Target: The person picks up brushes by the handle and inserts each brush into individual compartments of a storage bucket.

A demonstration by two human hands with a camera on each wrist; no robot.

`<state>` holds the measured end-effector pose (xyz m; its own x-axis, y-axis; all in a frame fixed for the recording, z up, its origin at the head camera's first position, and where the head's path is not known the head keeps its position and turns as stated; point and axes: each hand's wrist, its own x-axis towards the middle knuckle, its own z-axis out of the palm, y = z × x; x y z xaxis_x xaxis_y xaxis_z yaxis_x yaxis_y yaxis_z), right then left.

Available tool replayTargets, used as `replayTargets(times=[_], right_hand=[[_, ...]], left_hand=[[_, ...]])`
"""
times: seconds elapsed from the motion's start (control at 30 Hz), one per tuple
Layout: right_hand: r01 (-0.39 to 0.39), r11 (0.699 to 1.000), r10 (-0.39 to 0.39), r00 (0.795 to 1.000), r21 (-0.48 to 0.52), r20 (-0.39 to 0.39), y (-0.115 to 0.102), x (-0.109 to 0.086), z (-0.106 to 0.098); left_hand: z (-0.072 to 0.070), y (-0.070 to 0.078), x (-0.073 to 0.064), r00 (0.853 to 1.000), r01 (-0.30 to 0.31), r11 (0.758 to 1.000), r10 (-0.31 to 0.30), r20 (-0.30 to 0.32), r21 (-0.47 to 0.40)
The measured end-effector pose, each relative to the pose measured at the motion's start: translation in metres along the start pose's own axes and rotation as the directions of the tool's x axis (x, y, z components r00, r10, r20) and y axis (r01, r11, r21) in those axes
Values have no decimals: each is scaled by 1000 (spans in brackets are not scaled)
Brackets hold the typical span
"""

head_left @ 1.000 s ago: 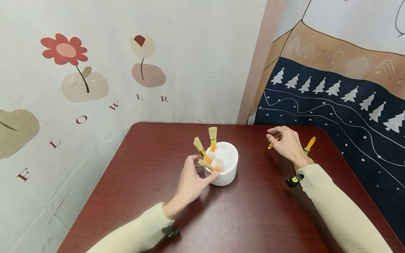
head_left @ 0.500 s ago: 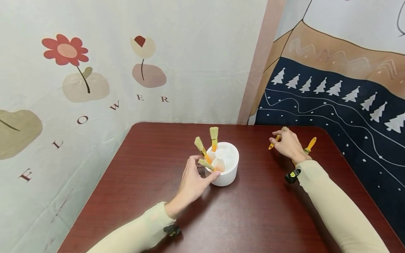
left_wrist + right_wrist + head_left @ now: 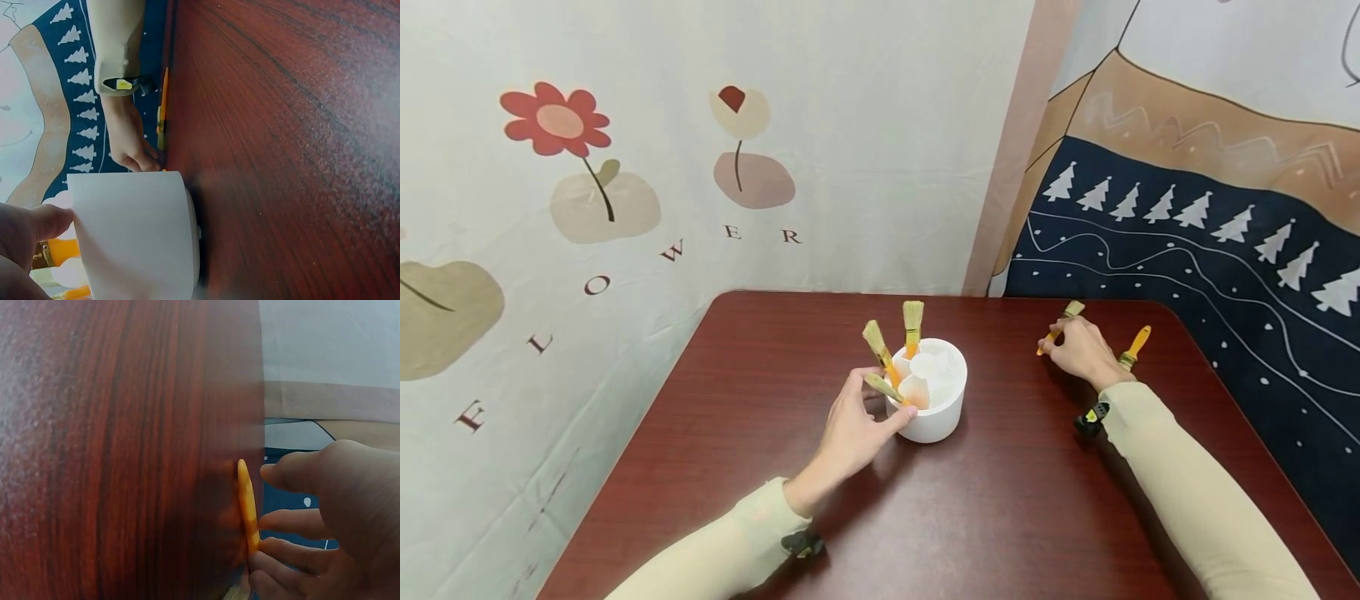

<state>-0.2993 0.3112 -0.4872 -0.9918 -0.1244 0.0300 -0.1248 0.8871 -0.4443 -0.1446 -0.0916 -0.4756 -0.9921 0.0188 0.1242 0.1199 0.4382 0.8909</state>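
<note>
My left hand point(image 3: 853, 425) holds the near left side of a white round container point(image 3: 943, 421) with inner dividers, its thumb on the rim. Three paintbrushes stand in its left compartments, bristles up: one upright brush point(image 3: 912, 323), one leaning brush point(image 3: 877, 343) and one low tilted brush point(image 3: 882, 387) by the thumb. At the right, my right hand point(image 3: 1081, 348) is over a yellow-handled paintbrush point(image 3: 249, 503) lying on the table. Its fingertips are at the handle, and in the right wrist view the thumb point(image 3: 290, 472) stays apart from it.
Another yellow-handled paintbrush point(image 3: 1135, 346) lies right of my right hand, partly hidden by it. The dark red table point(image 3: 1000, 517) ends at a pale flower-print cloth point(image 3: 880, 167) behind and a navy tree-print cloth point(image 3: 1195, 250) at the right.
My right hand has lowered onto the brush at the right, and that brush's bristles now show beyond the fingers. The left hand and container have hardly moved.
</note>
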Motion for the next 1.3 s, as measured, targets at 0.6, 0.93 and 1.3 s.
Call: replayTargets(times=[0.6, 0.93, 1.3], right_hand=[[63, 997, -62, 997, 32, -37, 4, -3, 2], [60, 998, -60, 997, 19, -38, 6, -5, 3], [59, 998, -58, 996, 10, -69, 5, -11, 1]], left_hand=[[-7, -1, 8, 998, 5, 998, -1, 57, -62], [-8, -5, 13, 996, 20, 998, -14, 84, -62], [-6, -9, 21, 993, 7, 996, 3, 117, -86]])
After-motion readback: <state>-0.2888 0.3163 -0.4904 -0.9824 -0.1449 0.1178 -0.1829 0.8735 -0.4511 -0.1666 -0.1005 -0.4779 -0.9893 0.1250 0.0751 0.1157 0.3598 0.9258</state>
